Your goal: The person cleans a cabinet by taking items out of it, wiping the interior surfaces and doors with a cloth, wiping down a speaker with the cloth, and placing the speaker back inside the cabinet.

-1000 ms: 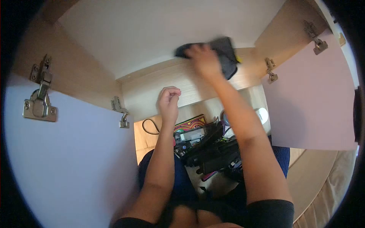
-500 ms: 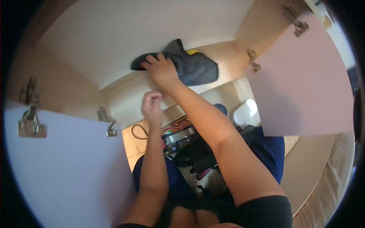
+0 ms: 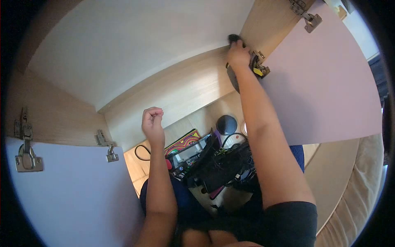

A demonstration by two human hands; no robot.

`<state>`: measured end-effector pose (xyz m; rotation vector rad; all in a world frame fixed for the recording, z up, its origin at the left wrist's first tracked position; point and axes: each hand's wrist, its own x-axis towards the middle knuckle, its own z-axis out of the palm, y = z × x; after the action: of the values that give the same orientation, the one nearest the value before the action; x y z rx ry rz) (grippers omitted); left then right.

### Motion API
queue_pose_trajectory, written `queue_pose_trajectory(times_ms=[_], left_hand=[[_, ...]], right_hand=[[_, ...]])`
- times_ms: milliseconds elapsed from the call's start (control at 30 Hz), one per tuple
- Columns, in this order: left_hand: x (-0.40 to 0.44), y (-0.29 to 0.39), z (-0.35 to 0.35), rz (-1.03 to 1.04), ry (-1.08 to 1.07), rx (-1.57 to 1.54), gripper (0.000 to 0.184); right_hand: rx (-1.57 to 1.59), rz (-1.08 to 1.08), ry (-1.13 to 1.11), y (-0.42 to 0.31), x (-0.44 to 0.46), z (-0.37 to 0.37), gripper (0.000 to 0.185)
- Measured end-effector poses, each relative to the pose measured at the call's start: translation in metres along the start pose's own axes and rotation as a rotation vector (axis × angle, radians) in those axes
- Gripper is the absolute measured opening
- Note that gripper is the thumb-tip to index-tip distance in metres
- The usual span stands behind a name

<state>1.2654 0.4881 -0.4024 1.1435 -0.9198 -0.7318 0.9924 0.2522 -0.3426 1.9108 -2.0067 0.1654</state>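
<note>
My right hand is at the far right corner of the cabinet shelf, its fingers bent over a dark grey cloth. The cloth is bunched against the side wall, with a black part showing beyond my fingertips and a yellow patch near the door hinge. My hand and forearm hide much of it. In front of the shelf, my left hand is raised with its fingers curled in, touching nothing that I can see.
Open doors stand at the left and right, with metal hinges. Below, between my legs, lie tangled black cables, a colourful patterned box, a dark round object and a black loop.
My right hand has moved the cloth from the middle of the shelf to its right corner, bunching it. My left hand has shifted slightly left and down, still curled.
</note>
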Motion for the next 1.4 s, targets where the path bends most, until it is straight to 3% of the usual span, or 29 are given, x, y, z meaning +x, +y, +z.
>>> queue_pose_trajectory(times_ms=[100,167,200,267,300,367,433,500,633,667,767,900,967,1033,1100,1167,1233,1400], left_hand=[[0.002,0.000,0.000,0.000,-0.011,0.003,0.012],[0.001,0.000,0.001,0.026,-0.029,0.032,0.012],[-0.001,0.000,-0.001,0.017,-0.035,0.036,0.012],[0.001,-0.001,0.000,0.025,-0.023,0.041,0.010],[-0.001,-0.001,0.002,0.018,-0.021,0.034,0.010],[-0.001,0.001,0.001,-0.006,-0.017,0.019,0.009],[-0.005,0.003,-0.002,-0.004,0.001,0.024,0.009],[-0.003,0.010,0.004,0.019,0.033,0.015,0.009],[-0.002,0.040,0.007,0.032,0.167,-0.035,0.009],[0.002,0.047,0.004,0.055,0.190,-0.033,0.009],[0.012,0.062,-0.014,-0.032,0.348,-0.056,0.011],[0.021,0.072,-0.042,-0.122,0.394,-0.064,0.013],[0.023,0.073,-0.055,-0.123,0.324,-0.070,0.014],[0.020,0.081,-0.059,-0.141,0.335,-0.090,0.015],[0.022,0.092,-0.062,-0.164,0.345,-0.104,0.016],[0.021,0.109,-0.062,-0.171,0.317,-0.184,0.019],[0.024,0.117,-0.065,-0.147,0.314,-0.171,0.020],[0.027,0.115,-0.074,-0.081,0.335,-0.236,0.021]], right_hand=[[0.162,0.184,-0.135,0.012,0.015,-0.013,0.037],[0.018,-0.040,-0.109,0.015,0.010,-0.005,0.037],[0.018,-0.036,-0.120,0.016,0.005,-0.004,0.037],[0.308,-0.041,-0.479,0.022,0.001,-0.008,0.036],[0.298,-0.042,-0.482,0.022,-0.017,-0.013,0.036],[0.156,-0.016,0.055,0.007,-0.060,-0.023,0.035],[0.260,0.034,0.028,0.016,-0.061,0.005,0.036],[0.398,0.214,0.004,0.025,-0.041,0.041,0.037],[0.366,0.006,-0.085,0.028,-0.011,0.057,0.035],[0.417,0.027,-0.004,0.021,-0.015,0.055,0.035],[0.505,-0.148,-0.034,-0.006,-0.037,0.040,0.037],[0.593,-0.643,-0.051,-0.086,-0.121,-0.018,0.041],[0.788,-0.906,-0.265,-0.108,-0.162,-0.058,0.048],[0.950,-0.831,-0.300,-0.105,-0.176,-0.073,0.043],[0.867,-0.496,-0.051,-0.075,-0.149,-0.073,0.039],[0.730,-0.216,-0.048,-0.035,-0.100,-0.032,0.037],[0.447,-0.265,0.050,-0.009,-0.074,0.013,0.038],[0.663,-0.442,0.031,-0.098,-0.095,-0.008,0.042]])
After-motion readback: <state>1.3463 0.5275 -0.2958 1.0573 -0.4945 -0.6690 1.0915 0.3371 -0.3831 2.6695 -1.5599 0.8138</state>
